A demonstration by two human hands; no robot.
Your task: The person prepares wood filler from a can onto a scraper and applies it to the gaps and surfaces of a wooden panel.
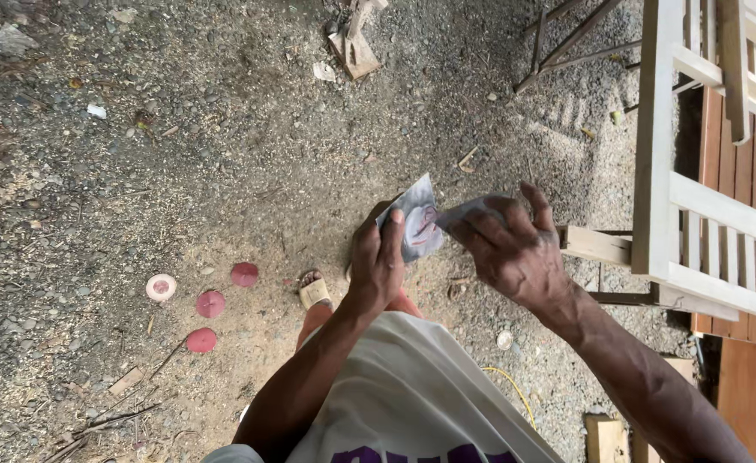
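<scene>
My left hand and my right hand hold one grey sheet of sandpaper between them at waist height above the gravel ground. The left thumb presses on the sheet's worn, pinkish round patch. The right fingers pinch the sheet's right edge, which is folded or curled under them. Below the hands I see my light shirt and a foot in a sandal.
An unpainted wooden slatted frame stands at the right, beside reddish planks. Several small round discs, red and one pale, lie on the ground at the left. Wood scraps lie at the top, a yellow cord near my legs.
</scene>
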